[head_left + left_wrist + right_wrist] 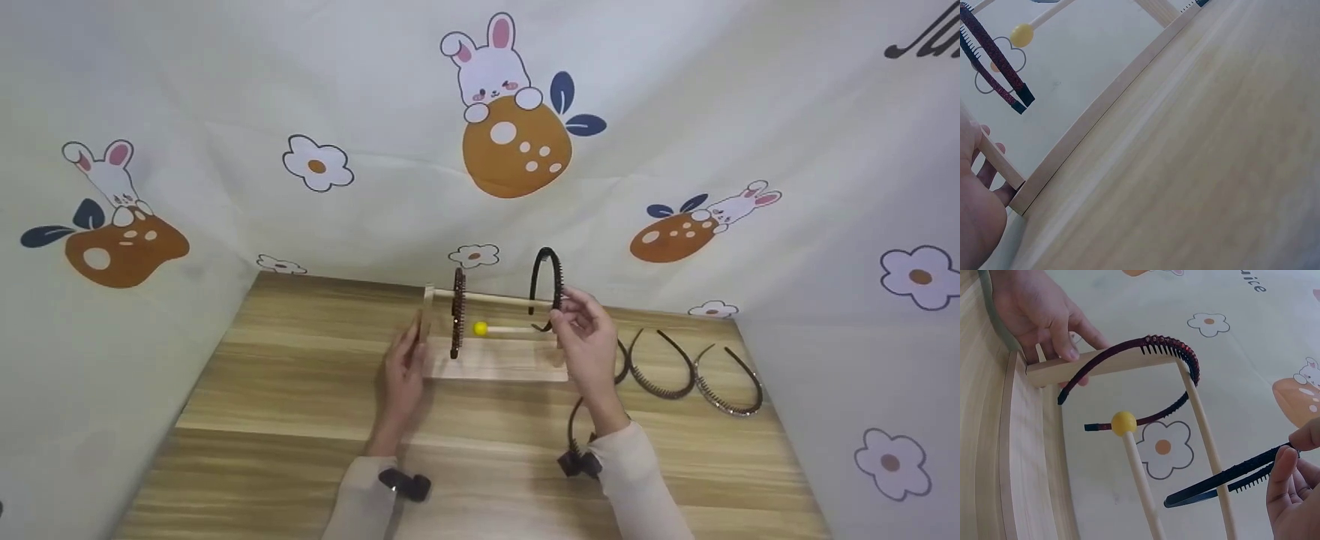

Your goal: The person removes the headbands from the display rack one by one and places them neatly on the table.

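A pale wooden headband stand [495, 367] is on the table, with a top rod and a shorter rod ending in a yellow ball [1124, 423]. My left hand [405, 375] grips its left upright, thumb on one side and fingers on the other. Around the top rod hangs a dark red toothed headband [459, 315], near that upright. Between thumb and fingers, my right hand [592, 341] pinches a black toothed headband [1224, 478] at the stand's right side. In the right wrist view, the top rod passes between this headband's two arms.
To the right on the wood-grain table [300, 405] lie more headbands, among them a black one [664, 394] and one with shiny trim [724, 405]. Another dark headband [574, 424] lies partly behind the right wrist. A printed cloth [375, 225] stands behind and at both sides.
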`<action>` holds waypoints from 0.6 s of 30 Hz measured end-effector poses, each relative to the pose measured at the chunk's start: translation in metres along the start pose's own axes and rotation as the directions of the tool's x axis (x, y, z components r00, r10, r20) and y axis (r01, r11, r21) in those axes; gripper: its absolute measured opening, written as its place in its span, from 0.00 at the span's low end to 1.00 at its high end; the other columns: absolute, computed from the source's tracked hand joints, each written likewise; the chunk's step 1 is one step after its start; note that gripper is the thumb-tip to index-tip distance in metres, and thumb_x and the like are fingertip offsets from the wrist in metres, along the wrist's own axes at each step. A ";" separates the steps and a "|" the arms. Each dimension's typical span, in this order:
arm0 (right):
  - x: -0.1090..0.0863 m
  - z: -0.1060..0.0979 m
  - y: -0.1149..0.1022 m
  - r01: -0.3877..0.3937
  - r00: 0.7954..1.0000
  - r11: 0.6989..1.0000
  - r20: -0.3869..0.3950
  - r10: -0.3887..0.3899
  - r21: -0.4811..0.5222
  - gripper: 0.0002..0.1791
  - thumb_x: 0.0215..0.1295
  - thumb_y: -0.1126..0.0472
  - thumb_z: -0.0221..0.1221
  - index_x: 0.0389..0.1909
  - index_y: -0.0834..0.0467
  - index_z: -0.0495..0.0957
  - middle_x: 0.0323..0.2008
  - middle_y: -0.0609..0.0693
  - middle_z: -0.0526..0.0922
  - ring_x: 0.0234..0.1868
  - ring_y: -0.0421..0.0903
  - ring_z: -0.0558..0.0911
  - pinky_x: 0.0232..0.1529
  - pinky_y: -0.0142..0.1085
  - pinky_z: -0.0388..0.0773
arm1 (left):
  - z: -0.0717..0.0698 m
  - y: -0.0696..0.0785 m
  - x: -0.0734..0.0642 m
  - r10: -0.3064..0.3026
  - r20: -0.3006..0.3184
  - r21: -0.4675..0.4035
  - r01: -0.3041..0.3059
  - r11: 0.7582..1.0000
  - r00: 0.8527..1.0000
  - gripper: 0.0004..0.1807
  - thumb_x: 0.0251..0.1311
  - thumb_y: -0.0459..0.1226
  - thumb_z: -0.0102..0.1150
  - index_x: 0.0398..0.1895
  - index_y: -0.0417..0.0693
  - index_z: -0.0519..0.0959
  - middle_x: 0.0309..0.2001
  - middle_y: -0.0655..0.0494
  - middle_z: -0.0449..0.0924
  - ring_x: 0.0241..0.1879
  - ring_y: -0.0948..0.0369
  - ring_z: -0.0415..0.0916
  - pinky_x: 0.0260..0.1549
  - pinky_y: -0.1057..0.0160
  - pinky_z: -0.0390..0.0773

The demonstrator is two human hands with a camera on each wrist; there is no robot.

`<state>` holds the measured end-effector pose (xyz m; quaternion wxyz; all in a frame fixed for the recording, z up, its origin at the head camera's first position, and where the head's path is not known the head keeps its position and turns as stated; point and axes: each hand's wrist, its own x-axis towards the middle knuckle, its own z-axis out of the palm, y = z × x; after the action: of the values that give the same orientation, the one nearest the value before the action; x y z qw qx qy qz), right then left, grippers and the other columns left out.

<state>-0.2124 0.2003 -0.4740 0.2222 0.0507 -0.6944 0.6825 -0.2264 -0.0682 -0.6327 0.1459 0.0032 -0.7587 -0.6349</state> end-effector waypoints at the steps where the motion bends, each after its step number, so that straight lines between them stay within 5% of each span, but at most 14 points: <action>1: 0.000 -0.002 0.000 0.002 1.000 1.000 -0.004 -0.002 0.000 0.21 0.69 0.79 0.66 0.61 0.77 0.79 0.41 0.51 0.85 0.37 0.39 0.82 0.36 0.25 0.83 | 0.000 -0.001 0.000 -0.009 0.004 -0.003 0.009 1.000 1.000 0.26 0.87 0.42 0.55 0.83 0.60 0.71 0.86 0.41 0.60 0.76 0.35 0.70 0.67 0.42 0.84; 8: 0.002 -0.012 0.002 0.017 1.000 1.000 -0.026 -0.018 -0.007 0.22 0.69 0.77 0.67 0.62 0.77 0.79 0.41 0.50 0.85 0.38 0.38 0.82 0.43 0.27 0.86 | -0.001 0.001 0.001 0.028 -0.028 0.073 -0.026 0.997 0.999 0.26 0.85 0.39 0.58 0.82 0.57 0.74 0.78 0.44 0.76 0.55 0.42 0.85 0.53 0.41 0.90; 12: 0.003 -0.016 0.004 0.005 0.999 1.000 -0.035 -0.004 0.005 0.22 0.69 0.78 0.66 0.63 0.78 0.78 0.41 0.50 0.85 0.38 0.38 0.82 0.38 0.26 0.85 | 0.000 0.002 0.001 0.045 -0.050 0.098 -0.040 0.994 0.998 0.26 0.83 0.36 0.60 0.80 0.52 0.76 0.73 0.43 0.79 0.55 0.44 0.85 0.53 0.41 0.90; 18: 0.006 -0.023 0.003 0.026 0.998 1.000 -0.049 -0.026 0.008 0.21 0.70 0.79 0.66 0.62 0.78 0.78 0.40 0.49 0.85 0.34 0.37 0.81 0.27 0.24 0.81 | 0.001 0.002 0.003 0.019 -0.043 0.081 -0.015 0.997 0.999 0.27 0.83 0.37 0.60 0.82 0.60 0.74 0.81 0.44 0.71 0.61 0.41 0.84 0.56 0.39 0.89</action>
<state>-0.2131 0.2245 -0.4752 0.2477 0.0442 -0.6851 0.6836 -0.2287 -0.0677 -0.6308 0.1677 0.0167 -0.7804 -0.6022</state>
